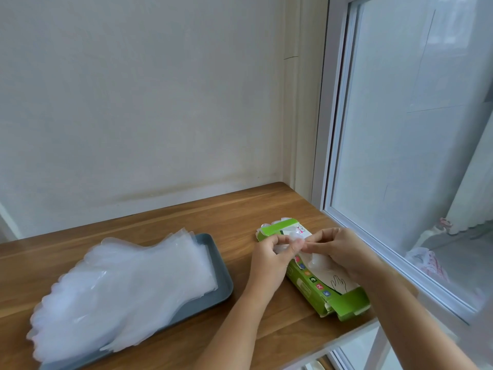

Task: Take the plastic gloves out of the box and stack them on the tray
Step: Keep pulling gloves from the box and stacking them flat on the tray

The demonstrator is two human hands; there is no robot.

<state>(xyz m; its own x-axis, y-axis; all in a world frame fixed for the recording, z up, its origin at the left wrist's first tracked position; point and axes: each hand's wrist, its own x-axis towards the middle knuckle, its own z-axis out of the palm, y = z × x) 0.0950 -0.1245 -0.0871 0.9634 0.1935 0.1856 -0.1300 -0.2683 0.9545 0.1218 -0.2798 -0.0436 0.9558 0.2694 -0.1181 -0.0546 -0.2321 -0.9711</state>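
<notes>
From the head view, your forearms come in from the lower right and meet above the green box (310, 285), which lies flat on the wooden table (240, 209). Your left hand (269, 259) is over the box's left edge with its fingers curled, thumb and forefinger pinching a clear plastic glove (314, 259) at the opening in the box's top. Your right hand (338, 252) reaches across the box from its right side, its fingertips meeting the left hand's and pinching the same glove. To the left of the box, apart from it, is the grey tray (221, 268), carrying a stack of gloves (128, 284) that spills over the tray's near-left end. The window (400, 129) is just right of the box.
</notes>
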